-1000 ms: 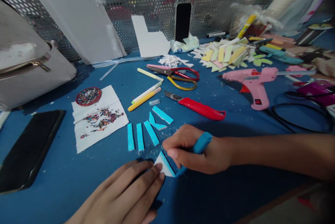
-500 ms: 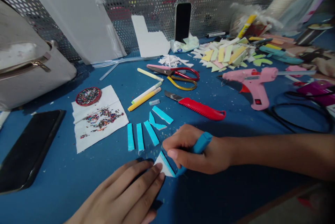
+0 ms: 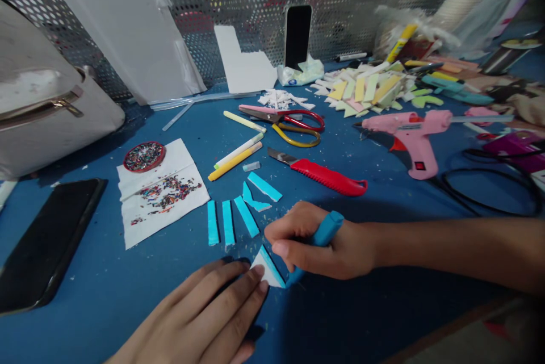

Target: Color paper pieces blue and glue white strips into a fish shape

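My right hand (image 3: 317, 242) is closed round a blue marker (image 3: 327, 229), its lower end at the edge of a small white piece (image 3: 264, 269). That piece is roughly triangular and has a bright blue band along its right edge. With fingers stretched out, my left hand (image 3: 208, 307) lies flat, its fingertips pressing the piece to the blue table. Just beyond the hands lie several bright blue strips (image 3: 229, 222), one of them with a jagged, torn-looking shape (image 3: 254, 199).
Behind the strips lie a red box cutter (image 3: 330, 176) with its blade out, scissors (image 3: 283, 120) and pens (image 3: 236, 160). A pink glue gun (image 3: 411, 131) rests at right. A white sheet (image 3: 193, 182) with colourful bits and a black phone (image 3: 51, 239) are at left.
My right hand and the marker's upper end have shifted very slightly. My left hand and the white piece stay where they were.
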`<state>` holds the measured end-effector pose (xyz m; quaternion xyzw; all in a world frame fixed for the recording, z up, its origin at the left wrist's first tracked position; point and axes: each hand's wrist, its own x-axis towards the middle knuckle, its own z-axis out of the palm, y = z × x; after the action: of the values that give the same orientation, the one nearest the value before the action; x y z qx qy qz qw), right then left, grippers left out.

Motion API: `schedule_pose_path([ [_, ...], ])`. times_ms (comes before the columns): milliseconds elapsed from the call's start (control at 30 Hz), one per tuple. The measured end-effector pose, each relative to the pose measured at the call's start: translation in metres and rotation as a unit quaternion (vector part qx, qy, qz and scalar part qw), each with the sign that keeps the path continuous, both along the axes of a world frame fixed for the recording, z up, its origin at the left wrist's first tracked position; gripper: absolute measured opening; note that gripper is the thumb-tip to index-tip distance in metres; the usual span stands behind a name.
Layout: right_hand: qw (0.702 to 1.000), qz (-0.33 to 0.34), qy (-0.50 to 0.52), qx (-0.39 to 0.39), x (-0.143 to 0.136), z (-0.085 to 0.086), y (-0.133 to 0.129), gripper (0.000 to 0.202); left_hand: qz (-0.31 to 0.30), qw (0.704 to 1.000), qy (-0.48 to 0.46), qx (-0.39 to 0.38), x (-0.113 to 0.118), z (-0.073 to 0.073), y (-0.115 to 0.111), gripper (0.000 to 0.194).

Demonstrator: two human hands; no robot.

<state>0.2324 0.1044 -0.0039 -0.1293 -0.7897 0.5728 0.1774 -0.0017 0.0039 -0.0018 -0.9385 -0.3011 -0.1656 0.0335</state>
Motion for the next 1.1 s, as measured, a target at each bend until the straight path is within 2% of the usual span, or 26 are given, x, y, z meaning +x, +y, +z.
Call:
schedule_pose_path([
  [133, 0.996, -0.072, 0.003, -0.055, -0.001, -0.001, -0.001, 0.035, 0.006, 1.0, -0.003, 0.0, 0.0, -0.005, -0.001, 0.033],
  [233, 0.99, -0.123, 0.004, -0.065, -0.002, -0.002, -0.003, 0.033, 0.013, 1.0, -0.021, 0.001, -0.001, -0.011, -0.005, 0.034],
  [500, 0.993, -0.107, -0.015, -0.05, -0.002, -0.005, -0.003, 0.026, 0.009, 1.0, -0.004, -0.003, 0.001, -0.005, -0.003, 0.033],
  [600, 0.993, -0.103, -0.035, -0.035, -0.002, -0.006, -0.003, 0.025, 0.024, 0.999, -0.036, 0.006, 0.001, -0.006, -0.002, 0.034],
  [767, 0.994, -0.097, -0.027, -0.039, -0.002, -0.005, -0.003, 0.023, 0.009, 1.0, -0.016, 0.0, 0.001, -0.008, -0.003, 0.033],
  [867, 0.994, -0.096, -0.031, -0.038, -0.002, -0.005, -0.002, 0.023, 0.023, 0.999, -0.034, 0.006, 0.001, -0.007, -0.004, 0.034],
  [1100, 0.995, -0.086, -0.036, -0.027, -0.001, -0.004, -0.001, 0.024, 0.006, 1.0, 0.005, 0.005, 0.0, 0.001, 0.0, 0.033],
])
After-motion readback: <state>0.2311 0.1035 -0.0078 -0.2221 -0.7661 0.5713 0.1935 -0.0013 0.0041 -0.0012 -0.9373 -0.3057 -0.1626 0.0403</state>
